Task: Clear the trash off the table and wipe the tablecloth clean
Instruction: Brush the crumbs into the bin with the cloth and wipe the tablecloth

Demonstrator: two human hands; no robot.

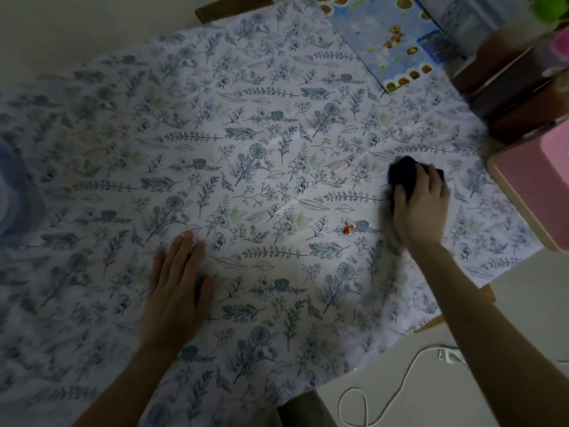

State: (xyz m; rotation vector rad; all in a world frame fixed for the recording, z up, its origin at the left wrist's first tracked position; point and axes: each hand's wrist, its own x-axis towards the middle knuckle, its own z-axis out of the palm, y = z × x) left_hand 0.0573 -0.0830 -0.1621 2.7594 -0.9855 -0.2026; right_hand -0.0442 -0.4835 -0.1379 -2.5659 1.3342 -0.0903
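Note:
A white tablecloth printed with blue leaves and flowers covers the table. My right hand grips a dark cloth and presses it on the tablecloth at the right; the hand looks blurred. A small red stain lies on the tablecloth just left of that hand. My left hand rests flat on the tablecloth near the front, fingers together, holding nothing.
A blue printed sheet lies at the back right. Dark brown boxes and a pink box stand along the right edge. A bluish object sits at the far left. A white cable lies on the floor.

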